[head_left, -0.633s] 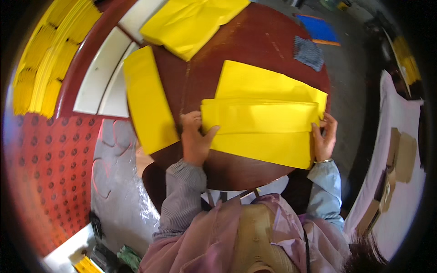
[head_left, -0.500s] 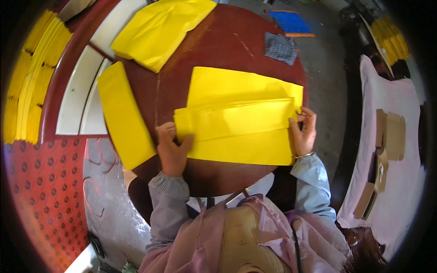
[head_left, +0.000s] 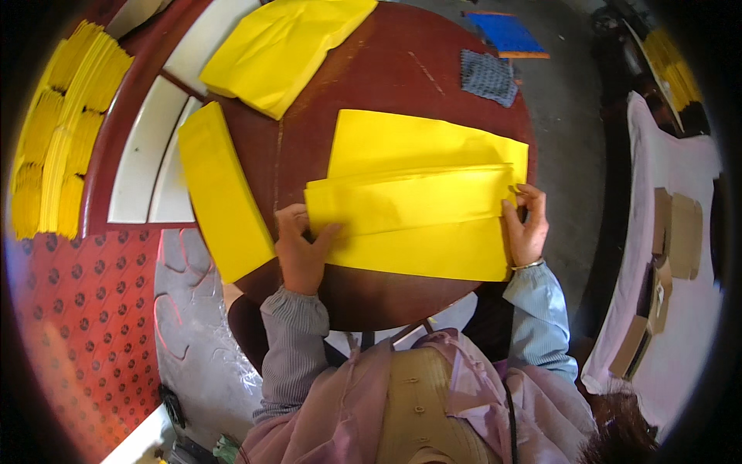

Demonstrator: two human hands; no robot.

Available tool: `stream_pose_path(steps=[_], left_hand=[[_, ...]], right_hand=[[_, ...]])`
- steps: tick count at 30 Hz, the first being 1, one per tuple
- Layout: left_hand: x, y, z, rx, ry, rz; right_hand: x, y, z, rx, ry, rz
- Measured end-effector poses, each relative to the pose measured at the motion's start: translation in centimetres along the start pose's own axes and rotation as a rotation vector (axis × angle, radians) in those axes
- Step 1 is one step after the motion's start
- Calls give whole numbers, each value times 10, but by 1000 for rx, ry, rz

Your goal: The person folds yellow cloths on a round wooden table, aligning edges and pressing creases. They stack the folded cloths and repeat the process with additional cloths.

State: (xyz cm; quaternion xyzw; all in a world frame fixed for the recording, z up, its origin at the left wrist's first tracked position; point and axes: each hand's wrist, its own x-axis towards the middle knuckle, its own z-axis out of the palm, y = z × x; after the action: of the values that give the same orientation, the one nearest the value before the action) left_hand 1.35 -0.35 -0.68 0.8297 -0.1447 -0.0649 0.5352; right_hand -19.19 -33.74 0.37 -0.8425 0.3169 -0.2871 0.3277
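Before me on a dark red round table (head_left: 363,301) lies a large yellow sheet (head_left: 433,259). Across it sits a narrower folded yellow strip (head_left: 417,199) with several layered edges along its far side. My left hand (head_left: 304,246) pinches the strip's left end, thumb on top and fingers beneath. At the other end, my right hand (head_left: 528,226) grips the strip's right end between thumb and fingers. Further left rests a long folded yellow piece (head_left: 224,189). A wider creased yellow piece (head_left: 286,54) lies toward the far left of the tabletop. Whether the yellow material is paper or cloth I cannot tell.
A grey textured cloth (head_left: 488,77) hangs at the table's far right edge, near a blue mat (head_left: 506,35). Tall yellow stacks (head_left: 66,139) stand at far left. Open cardboard boxes (head_left: 684,236) lie on a pale pink cloth (head_left: 618,348) at right. Red patterned flooring (head_left: 85,309) is lower left.
The whole view has shifted slightly, so everything appears a little further right. Both hands keep their hold on the strip's ends, and the yellow pieces lie as before.
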Motion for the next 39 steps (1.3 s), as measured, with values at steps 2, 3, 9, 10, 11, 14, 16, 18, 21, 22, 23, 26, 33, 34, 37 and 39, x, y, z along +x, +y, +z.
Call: stream_pose_path(steps=[2,3,9,10,11,14,16,18,21,22,23,26,33,34,37,39], left_hand=[[1,-3,0,-9,-7,-7],[1,-5,0,-65,-23,-31],[1,-14,3,183,-1,58],[1,-12,3,203,13,82],[1,-9,2,238,37,126],[1,9,3,428,148,326],[1,22,7,658,325,596],[4,30,12,709,139,624],[9,31,20,491,-146,635],[10,30,22,415,-239,611],[11,29,24,334,-330,588],[12,33,41,332,-325,300],[-7,52,104,929,-227,253],[-8,52,108,942,-207,272],[-9,47,112,980,-193,264],[-9,45,113,1017,-192,263]], right_hand=[[1,1,0,-27,-1,-16],[2,1,0,-24,-4,-8],[0,2,-2,-45,-53,52],[0,2,-1,-33,-62,73],[-1,2,-1,1,-78,93],[0,3,2,2,-32,-14],[2,4,1,-54,-28,-98],[4,6,-1,-68,-32,-114],[2,8,-1,-62,-50,-78],[2,9,-2,-55,-70,-48],[2,10,-1,-69,-62,-33],[1,8,2,-61,-50,-22],[14,-19,-25,-494,-46,-256],[12,-27,-23,-563,26,-350],[-5,-58,27,-444,-39,-587],[-20,-75,77,-400,-225,-635]])
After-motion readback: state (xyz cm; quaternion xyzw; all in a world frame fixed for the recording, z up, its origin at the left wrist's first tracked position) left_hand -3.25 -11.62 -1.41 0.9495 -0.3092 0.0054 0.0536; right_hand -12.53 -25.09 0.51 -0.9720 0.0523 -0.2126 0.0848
